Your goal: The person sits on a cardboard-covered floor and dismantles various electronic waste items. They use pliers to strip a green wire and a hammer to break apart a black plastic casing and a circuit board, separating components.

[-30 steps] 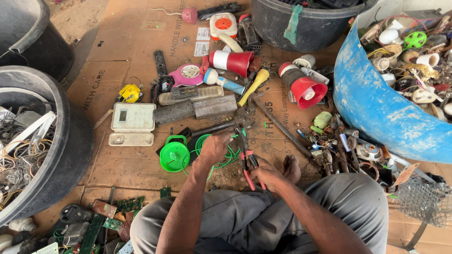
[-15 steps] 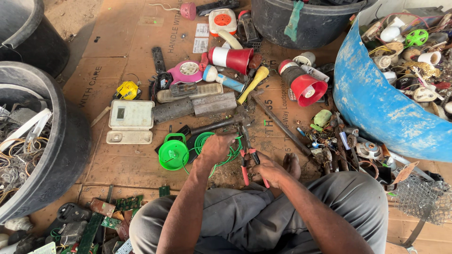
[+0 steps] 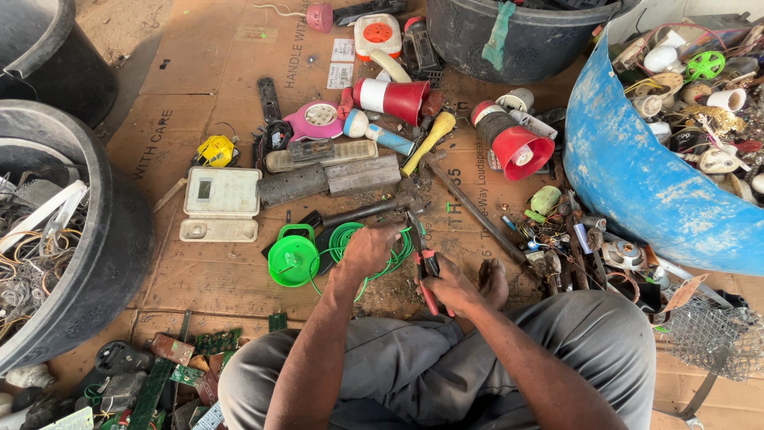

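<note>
1. A green reel [image 3: 293,259] lies on the cardboard [image 3: 199,279], just left of the left hand.
2. The left hand [image 3: 368,251] is clenched on a green wire [image 3: 391,256], whose loose coil spreads under and around it.
3. The right hand [image 3: 452,288] grasps the red handles of pliers [image 3: 422,259]; their long axis runs up and slightly left, nose just beside the left hand's fingers and nearly meeting the wire.
4. A hammer [image 3: 469,203] lies beyond, untouched.
</note>
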